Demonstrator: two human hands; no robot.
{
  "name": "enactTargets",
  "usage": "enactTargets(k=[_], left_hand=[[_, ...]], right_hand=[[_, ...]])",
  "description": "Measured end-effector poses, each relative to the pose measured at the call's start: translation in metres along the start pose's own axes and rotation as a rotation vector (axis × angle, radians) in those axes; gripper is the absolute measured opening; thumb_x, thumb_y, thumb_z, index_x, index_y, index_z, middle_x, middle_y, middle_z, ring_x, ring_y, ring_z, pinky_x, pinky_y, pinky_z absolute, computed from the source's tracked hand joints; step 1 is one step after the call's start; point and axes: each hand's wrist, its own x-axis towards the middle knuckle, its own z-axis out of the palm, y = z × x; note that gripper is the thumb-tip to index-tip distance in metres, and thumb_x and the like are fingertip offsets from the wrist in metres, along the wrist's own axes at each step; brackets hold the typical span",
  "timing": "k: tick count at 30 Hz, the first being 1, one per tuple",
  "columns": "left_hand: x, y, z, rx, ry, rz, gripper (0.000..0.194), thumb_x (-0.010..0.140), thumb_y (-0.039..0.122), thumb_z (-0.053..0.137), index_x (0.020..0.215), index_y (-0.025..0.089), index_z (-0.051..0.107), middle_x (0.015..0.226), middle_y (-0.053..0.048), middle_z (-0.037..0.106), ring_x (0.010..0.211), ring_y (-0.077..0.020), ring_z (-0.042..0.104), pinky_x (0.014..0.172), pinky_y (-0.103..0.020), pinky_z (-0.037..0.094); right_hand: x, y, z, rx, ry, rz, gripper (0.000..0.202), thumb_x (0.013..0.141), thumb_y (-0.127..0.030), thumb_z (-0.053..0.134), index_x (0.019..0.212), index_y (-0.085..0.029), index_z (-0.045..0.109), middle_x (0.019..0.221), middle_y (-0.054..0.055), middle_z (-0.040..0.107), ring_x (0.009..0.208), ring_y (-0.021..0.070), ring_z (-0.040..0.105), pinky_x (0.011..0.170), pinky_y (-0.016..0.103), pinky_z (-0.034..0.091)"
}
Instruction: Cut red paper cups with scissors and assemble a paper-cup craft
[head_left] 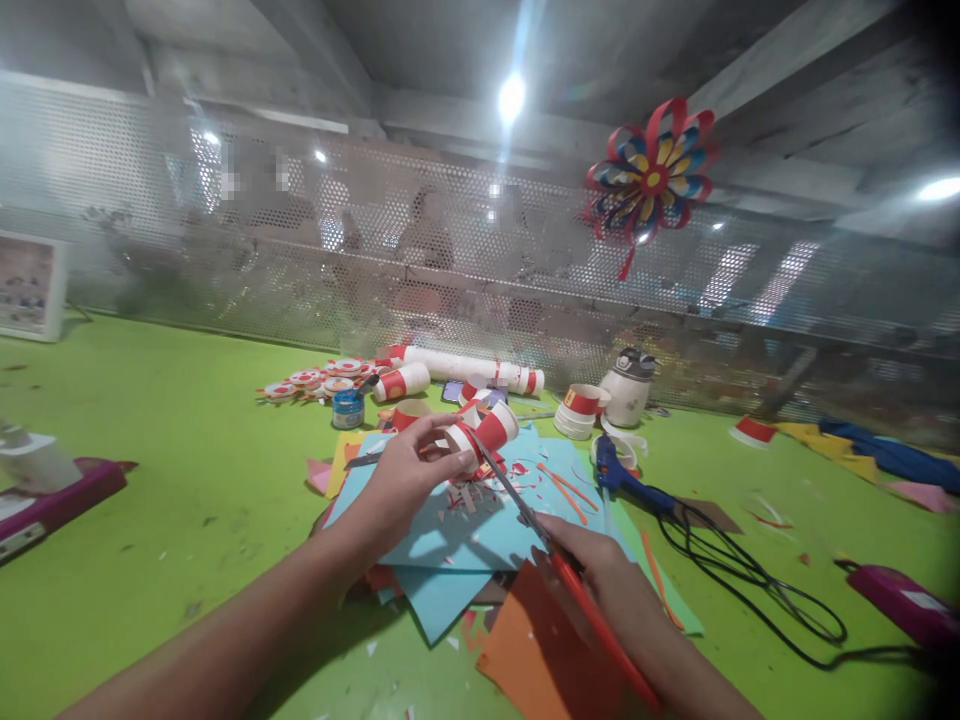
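My left hand (411, 462) grips a red and white paper cup (495, 428), tilted on its side with its open end toward the left. In my right hand (581, 545) is a pair of scissors (517, 497) with red handles. The blade tips reach the rim of the cup; whether they are cutting into it I cannot tell. Below both hands lie blue paper sheets (420, 540), strewn with small red and white paper scraps (469, 495). An orange sheet (517, 640) sticks out from under my right hand.
A blue glue gun (615, 470) with a looped black cord (742, 580) lies to the right. Stacked cups (581, 410), a blue jar (348, 408) and a long cup tube (472, 368) stand behind. Power strips (67, 500) flank both sides. A mesh panel (300, 240) borders the table's back.
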Motion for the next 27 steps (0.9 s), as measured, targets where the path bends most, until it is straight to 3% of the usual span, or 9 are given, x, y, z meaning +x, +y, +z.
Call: enactTargets(k=[9,17,27], left_hand=[[0.002,-0.003,-0.001,0.013,-0.011,-0.010,0.061,0.067,0.029,0.076,0.119,0.009,0.053,0.097,-0.015,0.067,0.084,-0.0252,0.065,0.078,-0.041,0.051],[0.002,-0.009,0.000,0.017,-0.057,-0.028,0.055,0.067,0.028,0.077,0.116,0.013,0.054,0.099,-0.013,0.066,0.088,-0.0252,0.064,0.078,-0.040,0.050],[0.000,-0.013,0.006,-0.042,-0.030,-0.056,0.047,0.067,0.028,0.077,0.106,0.015,0.057,0.099,-0.010,0.063,0.081,-0.0213,0.065,0.073,-0.037,0.054]], right_hand=[[0.000,0.002,0.003,-0.003,0.035,0.002,0.037,0.085,-0.019,0.053,0.119,-0.023,0.069,0.106,0.003,0.075,0.094,0.0255,0.070,0.077,0.029,0.053],[0.001,0.002,0.003,-0.017,0.083,-0.014,0.036,0.087,-0.024,0.054,0.121,-0.024,0.067,0.112,0.005,0.073,0.098,0.0278,0.068,0.078,0.032,0.053],[0.002,0.016,0.007,-0.084,0.102,0.048,0.033,0.081,-0.017,0.049,0.106,-0.019,0.070,0.079,0.001,0.071,0.071,0.0202,0.064,0.063,0.026,0.047]])
